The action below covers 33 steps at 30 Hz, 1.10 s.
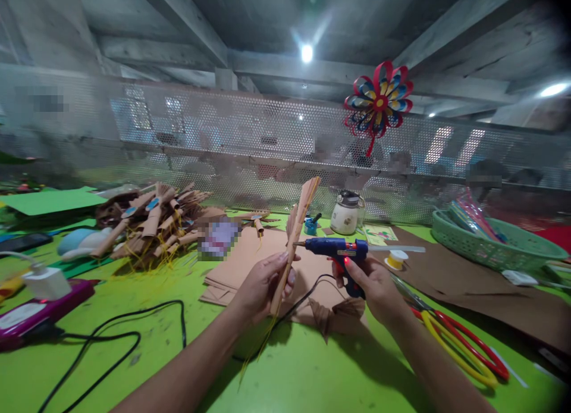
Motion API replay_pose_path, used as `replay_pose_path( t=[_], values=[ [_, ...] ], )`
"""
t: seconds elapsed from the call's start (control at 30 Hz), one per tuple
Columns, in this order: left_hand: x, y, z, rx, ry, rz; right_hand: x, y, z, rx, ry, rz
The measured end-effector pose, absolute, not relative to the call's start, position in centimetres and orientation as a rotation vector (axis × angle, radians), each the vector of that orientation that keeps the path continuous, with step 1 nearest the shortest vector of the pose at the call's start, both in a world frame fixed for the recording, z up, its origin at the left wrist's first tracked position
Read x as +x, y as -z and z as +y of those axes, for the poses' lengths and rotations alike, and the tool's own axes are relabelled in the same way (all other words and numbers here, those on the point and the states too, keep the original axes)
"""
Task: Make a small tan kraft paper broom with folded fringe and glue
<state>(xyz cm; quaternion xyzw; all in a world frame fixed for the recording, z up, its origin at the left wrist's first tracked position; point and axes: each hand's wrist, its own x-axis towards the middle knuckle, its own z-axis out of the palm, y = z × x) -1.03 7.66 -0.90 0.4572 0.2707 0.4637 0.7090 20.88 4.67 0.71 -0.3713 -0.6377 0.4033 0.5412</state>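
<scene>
In my left hand [266, 277] is a rolled brown paper piece [300, 228], held tilted, with a pleated part at its side and yellow threads hanging from its lower end. My right hand [375, 282] grips a blue glue gun [334, 246] whose small red light glows. Its nozzle points left, at or very close to the paper roll; whether it touches I cannot tell. Beneath both hands lie stacked brown paper sheets [243, 246], with a folded paper piece [323, 318] on top.
A heap of finished brown paper figures [156, 216] lies left, near a purple power strip [66, 306] and black cord. At right are scissors [464, 347], a thread spool [396, 258] and a green basket [499, 240]. A lidded jug [346, 213] stands behind.
</scene>
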Motion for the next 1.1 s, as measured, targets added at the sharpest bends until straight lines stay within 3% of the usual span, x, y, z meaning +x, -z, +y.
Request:
replay_pose_path(
  t=[1.1],
  values=[
    [-1.1, 1.1, 8.0, 1.009, -1.08, 0.639, 22.1, 0.8, 6.4, -0.932, -0.83, -1.323]
  ],
)
